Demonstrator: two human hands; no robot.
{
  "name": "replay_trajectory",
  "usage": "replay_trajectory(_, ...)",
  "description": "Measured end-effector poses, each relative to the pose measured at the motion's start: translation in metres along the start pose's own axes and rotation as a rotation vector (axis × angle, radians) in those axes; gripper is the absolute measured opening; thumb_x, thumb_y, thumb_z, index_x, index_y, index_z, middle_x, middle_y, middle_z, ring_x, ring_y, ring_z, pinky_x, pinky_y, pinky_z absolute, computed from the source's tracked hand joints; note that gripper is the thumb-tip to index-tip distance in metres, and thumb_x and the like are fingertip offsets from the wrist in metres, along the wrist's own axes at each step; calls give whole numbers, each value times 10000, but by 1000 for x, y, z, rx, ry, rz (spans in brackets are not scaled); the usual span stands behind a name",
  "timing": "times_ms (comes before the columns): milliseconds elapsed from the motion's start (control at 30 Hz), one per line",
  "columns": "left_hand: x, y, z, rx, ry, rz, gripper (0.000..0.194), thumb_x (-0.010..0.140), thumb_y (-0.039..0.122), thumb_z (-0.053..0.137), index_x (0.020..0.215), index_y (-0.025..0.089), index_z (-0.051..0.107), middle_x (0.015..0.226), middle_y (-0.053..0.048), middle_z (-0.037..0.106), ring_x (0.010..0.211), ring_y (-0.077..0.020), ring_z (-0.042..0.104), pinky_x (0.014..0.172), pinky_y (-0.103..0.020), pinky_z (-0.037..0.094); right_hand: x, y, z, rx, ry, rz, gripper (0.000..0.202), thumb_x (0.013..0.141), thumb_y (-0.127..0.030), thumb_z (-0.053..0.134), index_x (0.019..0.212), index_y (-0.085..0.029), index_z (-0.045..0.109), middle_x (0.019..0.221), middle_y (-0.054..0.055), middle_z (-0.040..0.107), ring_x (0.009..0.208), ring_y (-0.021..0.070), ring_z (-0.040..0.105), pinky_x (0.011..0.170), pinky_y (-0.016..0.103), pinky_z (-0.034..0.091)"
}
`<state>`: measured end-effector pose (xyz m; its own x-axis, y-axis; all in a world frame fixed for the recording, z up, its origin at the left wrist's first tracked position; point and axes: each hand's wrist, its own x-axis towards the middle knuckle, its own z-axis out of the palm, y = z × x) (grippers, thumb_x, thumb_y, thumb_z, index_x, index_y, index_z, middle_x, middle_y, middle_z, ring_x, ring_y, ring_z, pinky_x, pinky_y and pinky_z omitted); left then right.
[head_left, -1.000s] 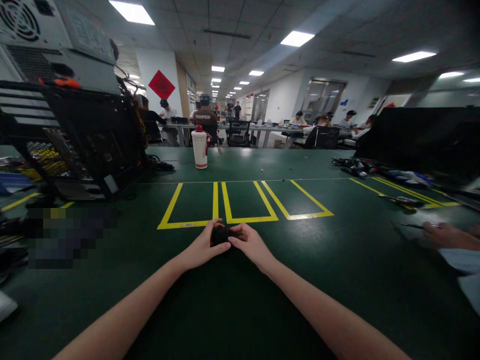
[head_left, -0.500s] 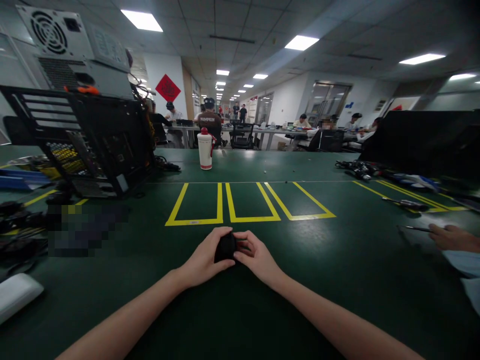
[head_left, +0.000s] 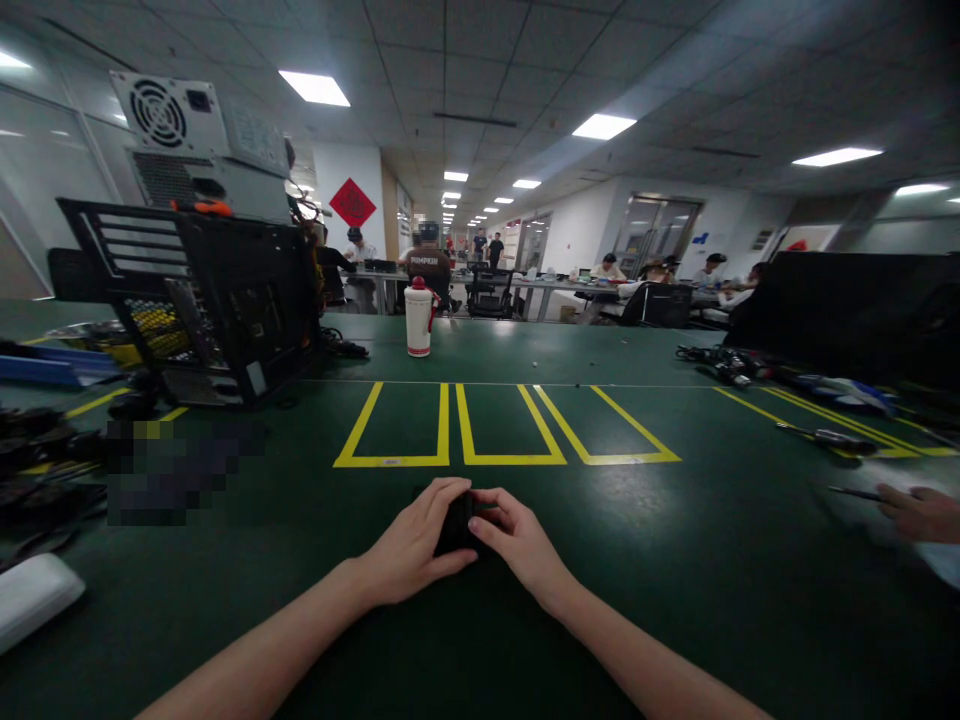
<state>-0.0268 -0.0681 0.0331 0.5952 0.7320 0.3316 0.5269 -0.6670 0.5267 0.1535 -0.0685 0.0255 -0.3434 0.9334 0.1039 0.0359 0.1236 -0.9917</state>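
Observation:
A small black object (head_left: 456, 527) with a rounded outline sits between my two hands, low over the green table; its exact kind is too dark to make out. My left hand (head_left: 412, 545) wraps it from the left, fingers over the top and thumb along the near side. From the right, my right hand (head_left: 521, 545) pinches its edge with bent fingers and thumb. A dark part shows behind the left fingers. Just beyond both hands lie yellow tape outlines (head_left: 514, 459) on the green tabletop (head_left: 637, 600).
At the left stand an open black computer case (head_left: 247, 300) with power supplies (head_left: 176, 115) on top, and black parts (head_left: 45, 445). A white bottle (head_left: 418, 322) stands farther back. Right: cables (head_left: 720, 362), a dark tool (head_left: 825, 438), and another person's hand (head_left: 919, 512) holding a thin tool.
My view has tilted upward, so the scene sits lower. My left fingers reach further over the black object. The other person's hand appears farther right.

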Motion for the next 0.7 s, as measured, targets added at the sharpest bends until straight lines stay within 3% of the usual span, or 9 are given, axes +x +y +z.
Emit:
replay_trajectory(267, 3, -3, 8, 166, 20, 5, 670, 759, 342, 560, 1296, 264, 167, 1264, -65, 357, 1095, -252, 403, 902, -430, 388, -4, 3, 1, -57, -10, -123, 279, 715, -188, 583, 982, -230, 513, 1065, 23, 520, 1042, 186, 502, 929, 373, 403)
replay_trajectory(467, 0, -3, 10, 307, 23, -12, 667, 739, 346, 578, 1284, 237, 208, 1251, -62, 386, 963, -260, 441, 808, -431, 402, -5, 3, 3, 14, -26, -98, 162, 765, -225, 535, 923, -208, 502, 947, 14, 565, 959, 165, 549, 894, 349, 430)
replay_trajectory(600, 1, -6, 11, 346, 57, 34, 653, 734, 349, 589, 1266, 212, 236, 1256, -65, 390, 1170, -311, 284, 954, -497, 251, -3, 2, 4, 11, -6, -65, 191, 759, -230, 547, 943, -207, 498, 940, 13, 571, 942, 161, 558, 880, 344, 436)
replay_trajectory(700, 1, -5, 9, 315, 28, 83, 648, 759, 316, 565, 1277, 196, 194, 1319, -82, 321, 1243, -271, 215, 1025, -487, 123, -4, 0, 3, -28, -1, -53, 262, 762, -222, 540, 1019, -209, 489, 1024, 27, 554, 988, 161, 539, 907, 348, 417)
